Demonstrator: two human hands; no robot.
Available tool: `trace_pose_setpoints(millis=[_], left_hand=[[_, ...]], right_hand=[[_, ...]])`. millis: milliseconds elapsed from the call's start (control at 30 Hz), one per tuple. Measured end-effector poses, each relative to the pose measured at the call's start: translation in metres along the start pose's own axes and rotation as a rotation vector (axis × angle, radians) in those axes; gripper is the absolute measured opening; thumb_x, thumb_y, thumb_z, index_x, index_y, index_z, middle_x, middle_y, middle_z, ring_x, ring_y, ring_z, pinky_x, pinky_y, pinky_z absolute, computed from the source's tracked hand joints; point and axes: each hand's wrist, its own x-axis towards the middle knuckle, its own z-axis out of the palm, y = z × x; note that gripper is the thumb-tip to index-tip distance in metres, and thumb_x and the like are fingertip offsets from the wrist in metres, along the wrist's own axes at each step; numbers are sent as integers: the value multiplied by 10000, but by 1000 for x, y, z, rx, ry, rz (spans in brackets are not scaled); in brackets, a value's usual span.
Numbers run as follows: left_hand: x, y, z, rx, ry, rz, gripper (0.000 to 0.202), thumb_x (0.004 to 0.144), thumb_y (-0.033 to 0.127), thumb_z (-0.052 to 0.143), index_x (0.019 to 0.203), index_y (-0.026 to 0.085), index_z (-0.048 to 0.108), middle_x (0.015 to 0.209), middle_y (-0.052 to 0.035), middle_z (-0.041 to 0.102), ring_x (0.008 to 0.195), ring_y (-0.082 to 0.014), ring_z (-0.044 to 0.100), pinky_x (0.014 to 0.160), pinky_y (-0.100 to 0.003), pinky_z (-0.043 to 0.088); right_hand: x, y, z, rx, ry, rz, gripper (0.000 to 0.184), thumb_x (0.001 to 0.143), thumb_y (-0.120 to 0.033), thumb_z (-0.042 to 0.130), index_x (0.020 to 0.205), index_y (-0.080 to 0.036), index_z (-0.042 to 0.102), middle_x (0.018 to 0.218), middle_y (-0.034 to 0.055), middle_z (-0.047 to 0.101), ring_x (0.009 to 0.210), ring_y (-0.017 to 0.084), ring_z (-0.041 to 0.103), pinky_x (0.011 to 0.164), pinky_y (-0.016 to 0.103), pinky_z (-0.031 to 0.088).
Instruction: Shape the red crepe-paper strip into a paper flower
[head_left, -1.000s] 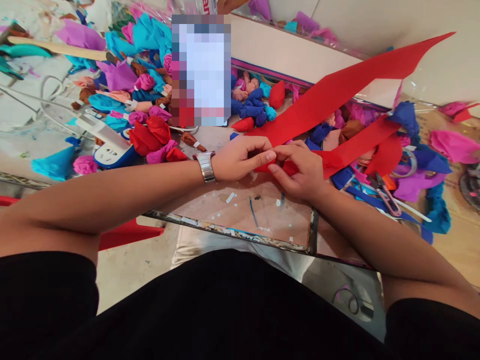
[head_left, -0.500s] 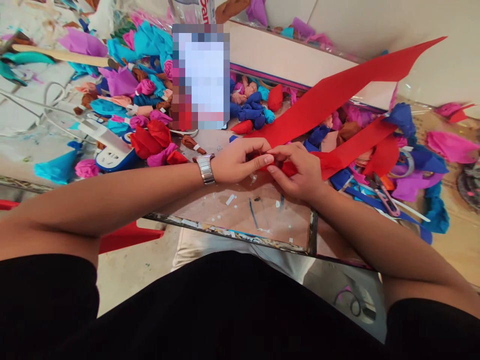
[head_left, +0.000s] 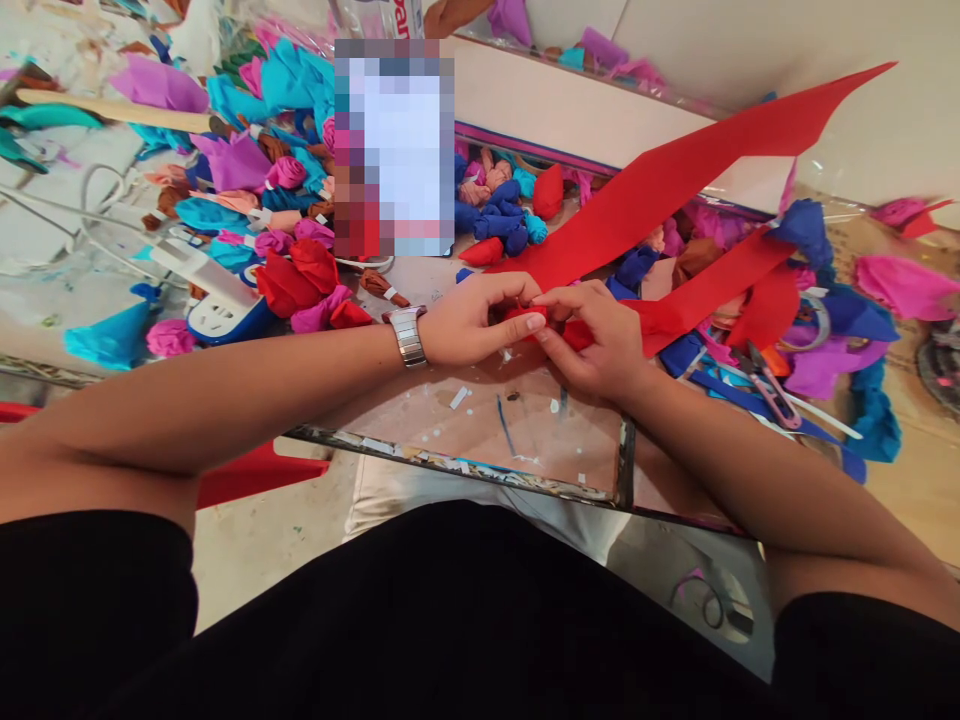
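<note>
My left hand (head_left: 476, 322), with a metal-banded watch (head_left: 409, 336) on its wrist, pinches one end of a red crepe paper strip (head_left: 679, 308) over the table. Close against it, my right hand (head_left: 596, 340) is closed on the same red paper, thumb and fingertips meeting the left fingers. Part of the paper is bunched between the two hands, where my fingers partly hide it. From there the strip runs off to the right. A wider red paper length (head_left: 637, 195) rises behind my hands toward the upper right.
Paper flowers in several colours crowd the left, around a power strip (head_left: 225, 318). A blurred-out bright rectangular thing (head_left: 405, 150) stands behind my hands. Small thread snips (head_left: 772, 388) and a tape roll (head_left: 819, 320) lie right. The table edge (head_left: 450, 462) is in front of me.
My hands stay in nearly the same place, still closed on the red paper. Slightly more red shows between the left thumb and fingers. The whole view has shifted a little.
</note>
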Motion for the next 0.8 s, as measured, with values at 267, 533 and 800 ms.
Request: trace_pose_setpoints(millis=[267,533,800], left_hand=[[0,-1,1,36,9,12,565,989,742,637,936,181,662,822,-44,699,689,-128,588,637,-275,452],[0,2,-1,202,-35,36,523,1005,681,622,799,204,565,709,-7,593,635,-131,481,609,-299,374],[1,3,0,207,-18,48,547,1015,713,584,807,208,565,737,-14,602,657,-138,490,625,-303,393]], right_hand=[[1,-1,-1,11,1,-42,249,1045,-395,635,1265,-281,661,844,-15,714,751,180,674,869,382,559],[3,-1,-1,43,-164,-46,223,1060,-456,596,1180,-283,665,1031,35,803,872,220,737,862,404,570],[0,0,1,13,-112,-71,266,1043,-415,633,1277,-292,663,1126,39,833,928,229,773,934,430,569]])
